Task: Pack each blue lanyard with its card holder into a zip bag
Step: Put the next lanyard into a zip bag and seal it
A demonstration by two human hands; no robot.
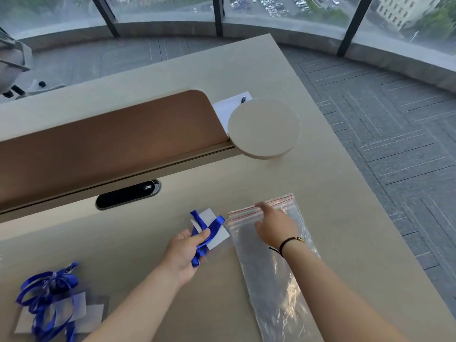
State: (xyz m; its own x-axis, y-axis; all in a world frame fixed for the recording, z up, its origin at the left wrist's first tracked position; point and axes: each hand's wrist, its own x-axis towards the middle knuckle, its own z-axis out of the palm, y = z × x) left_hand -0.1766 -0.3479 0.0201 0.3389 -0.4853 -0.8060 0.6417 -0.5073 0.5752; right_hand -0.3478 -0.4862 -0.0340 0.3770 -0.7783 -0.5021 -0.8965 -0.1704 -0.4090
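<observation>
On the desk, the left hand grips a blue lanyard with its card holder, while the right hand, fingers relaxed, rests on the zip bag.

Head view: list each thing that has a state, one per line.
Left hand: grips a blue lanyard wrapped round its card holder.
Right hand: fingers on the zip bag near its red seal.
Zip bag: flat on the desk, holding nothing.
Spare lanyards: heaped, unpacked.

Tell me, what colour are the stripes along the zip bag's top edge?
Red, on the clear zip bag; the head view shows them.
</observation>
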